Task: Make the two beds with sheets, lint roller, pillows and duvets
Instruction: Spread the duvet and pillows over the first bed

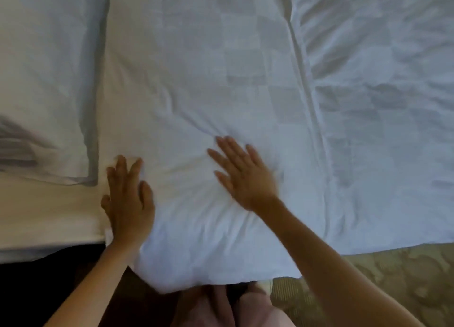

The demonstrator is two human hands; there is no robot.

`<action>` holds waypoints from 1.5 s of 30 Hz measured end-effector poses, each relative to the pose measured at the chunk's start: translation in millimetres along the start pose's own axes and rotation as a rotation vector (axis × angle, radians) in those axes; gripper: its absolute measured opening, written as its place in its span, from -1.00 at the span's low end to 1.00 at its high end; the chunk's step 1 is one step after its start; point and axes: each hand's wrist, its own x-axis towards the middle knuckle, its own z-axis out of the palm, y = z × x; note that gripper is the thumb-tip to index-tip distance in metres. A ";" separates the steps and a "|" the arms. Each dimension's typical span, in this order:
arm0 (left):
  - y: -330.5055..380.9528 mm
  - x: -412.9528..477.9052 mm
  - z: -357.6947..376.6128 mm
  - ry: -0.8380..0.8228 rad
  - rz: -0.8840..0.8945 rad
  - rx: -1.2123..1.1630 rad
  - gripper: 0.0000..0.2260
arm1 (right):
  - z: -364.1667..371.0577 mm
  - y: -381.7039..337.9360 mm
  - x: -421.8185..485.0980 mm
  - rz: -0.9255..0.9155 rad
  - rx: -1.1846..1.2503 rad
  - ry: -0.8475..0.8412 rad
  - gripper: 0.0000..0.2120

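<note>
A white duvet [196, 69] with a faint checked weave covers most of the bed [29, 253]. Its top part looks folded back into a wide band that runs away from the near edge, and a raised seam marks the band's right side. The band's near end hangs over the bed's near edge, just above the person's pinkish trousers [221, 309].

The left hand [127, 199] lies flat on the band's left border, near the near edge, fingers straight and slightly apart, pointing away from the person. The right hand [243, 172] presses palm down on the middle of the band, fingers spread and angled up to the left; small creases fan out from its fingertips. This hand is a little blurred. Neither hand pinches any cloth.

A white pillow [44, 81] lies toward the far left, its right edge just beside the duvet's fold. Below it a strip of white sheet [49, 211] shows at the near left corner. Patterned greenish carpet [380, 277] shows beyond the near edge on the right.
</note>
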 end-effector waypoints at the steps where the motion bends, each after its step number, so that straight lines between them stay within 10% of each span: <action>1: 2.8 -0.1 2.2 -0.024 -0.006 0.036 -0.55 | -6.5 47.5 -26.9 0.138 -0.051 -0.018 -0.56; 7: 59.5 -14.5 36.3 -0.020 -0.039 0.130 -0.47 | -68.0 216.6 -157.1 0.960 -0.013 -0.205 -0.31; 13: 214.8 -54.8 124.8 -0.136 0.336 0.156 -0.49 | -40.8 183.2 -91.4 -0.051 -0.041 -0.063 -0.55; 15: 265.6 -67.9 158.3 -0.166 0.421 0.184 -0.50 | -41.9 237.0 -84.9 -0.110 0.003 -0.046 -0.56; 19: 361.4 -98.3 229.2 -0.222 0.452 0.159 -0.50 | -70.8 442.7 -167.9 0.229 -0.143 -0.014 -0.57; 26: 529.1 -151.5 320.1 -0.176 0.157 0.005 -0.46 | -180.3 686.6 -384.2 1.370 0.039 -0.302 -0.44; 34: 589.3 -151.5 345.5 -0.262 0.343 0.130 -0.48 | -114.8 539.1 -257.5 0.083 0.116 -0.042 -0.55; 37: 590.5 -127.1 340.2 -0.245 0.308 0.143 -0.45 | -103.6 603.6 -259.6 0.010 0.095 -0.023 -0.58; 45: 621.7 -73.4 348.7 -0.254 0.277 0.217 -0.45 | -184.9 833.5 -352.6 1.643 0.154 0.176 -0.32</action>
